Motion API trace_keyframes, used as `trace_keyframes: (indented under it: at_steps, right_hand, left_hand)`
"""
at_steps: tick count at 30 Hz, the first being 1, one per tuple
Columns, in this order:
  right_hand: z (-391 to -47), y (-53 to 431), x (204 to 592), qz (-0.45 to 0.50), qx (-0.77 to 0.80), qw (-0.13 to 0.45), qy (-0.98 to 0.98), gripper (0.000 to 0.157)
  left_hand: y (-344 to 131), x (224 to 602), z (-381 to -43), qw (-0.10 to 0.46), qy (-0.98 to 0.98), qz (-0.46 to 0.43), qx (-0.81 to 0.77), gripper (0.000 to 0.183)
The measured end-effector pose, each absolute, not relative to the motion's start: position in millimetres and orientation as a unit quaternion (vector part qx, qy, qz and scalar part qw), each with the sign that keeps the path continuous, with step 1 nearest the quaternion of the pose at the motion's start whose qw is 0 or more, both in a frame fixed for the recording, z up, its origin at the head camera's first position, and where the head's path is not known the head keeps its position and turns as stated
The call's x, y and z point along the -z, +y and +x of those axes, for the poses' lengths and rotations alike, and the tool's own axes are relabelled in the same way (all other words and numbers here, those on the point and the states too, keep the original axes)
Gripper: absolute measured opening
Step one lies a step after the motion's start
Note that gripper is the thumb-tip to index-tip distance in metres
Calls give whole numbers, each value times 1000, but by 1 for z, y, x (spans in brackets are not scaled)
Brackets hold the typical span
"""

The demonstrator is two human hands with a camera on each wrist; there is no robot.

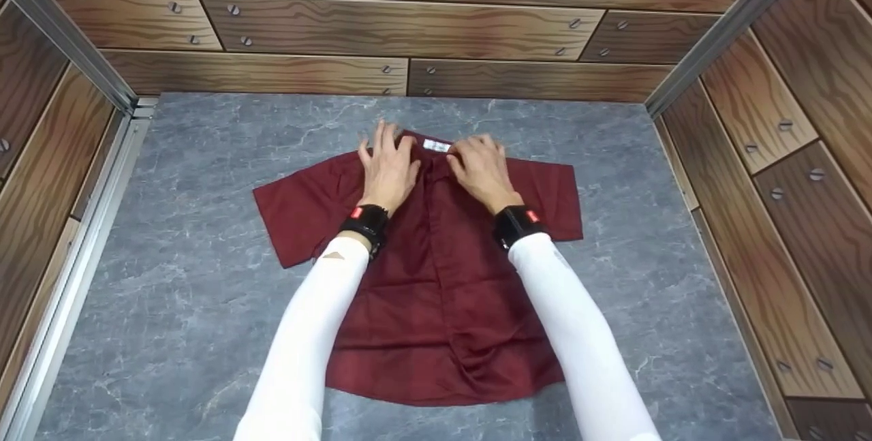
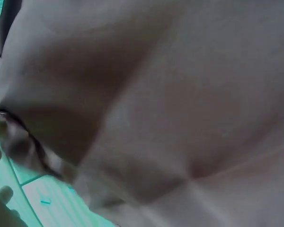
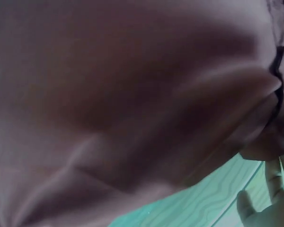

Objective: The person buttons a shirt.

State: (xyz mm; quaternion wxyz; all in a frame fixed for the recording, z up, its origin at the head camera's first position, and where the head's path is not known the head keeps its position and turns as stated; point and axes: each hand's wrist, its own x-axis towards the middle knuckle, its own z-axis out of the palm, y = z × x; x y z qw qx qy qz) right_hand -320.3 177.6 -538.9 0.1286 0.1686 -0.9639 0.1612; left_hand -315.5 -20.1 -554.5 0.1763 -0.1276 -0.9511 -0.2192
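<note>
A dark red short-sleeved shirt [image 1: 402, 318] lies spread on the grey surface, collar at the far side and front placket running down the middle. My left hand [image 1: 390, 172] pinches the left side of the collar between thumb and index finger, its other fingers spread. On the opposite side of the neck opening, my right hand [image 1: 482, 168] pinches the collar with bent fingers. A white label [image 1: 436, 146] shows between them. In the left wrist view, cloth [image 2: 180, 109] fills most of the picture; the right wrist view likewise shows mostly shirt fabric [image 3: 132, 104], with fingertips at the edge.
Grey marbled flooring [image 1: 184, 305] surrounds the shirt. A wood-patterned wall [image 1: 402, 25] stands behind, and another wood-patterned panel [image 1: 783, 209] rises at the right. A metal rail [image 1: 82, 277] runs along the left edge. Creases cross the shirt's lower front.
</note>
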Motion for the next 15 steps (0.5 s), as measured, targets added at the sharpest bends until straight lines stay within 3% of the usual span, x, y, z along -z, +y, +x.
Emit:
trace_keyframes:
  at_steps: [3, 8, 12, 15]
  right_hand:
    - [-323, 174, 543, 145, -157, 120, -969, 20]
    - [-325, 170, 553, 107, -162, 104, -976, 24]
    - [-323, 170, 557, 86, -171, 126, -973, 29]
    - [-316, 171, 556, 82, -167, 144, -972, 21]
  left_hand:
    - [-22, 562, -310, 173, -946, -134, 238, 30]
    - [-27, 574, -295, 144, -941, -168, 256, 18]
    - [-28, 583, -284, 115, -942, -191, 251, 18]
    - [-31, 587, -278, 96, -948, -195, 231, 24]
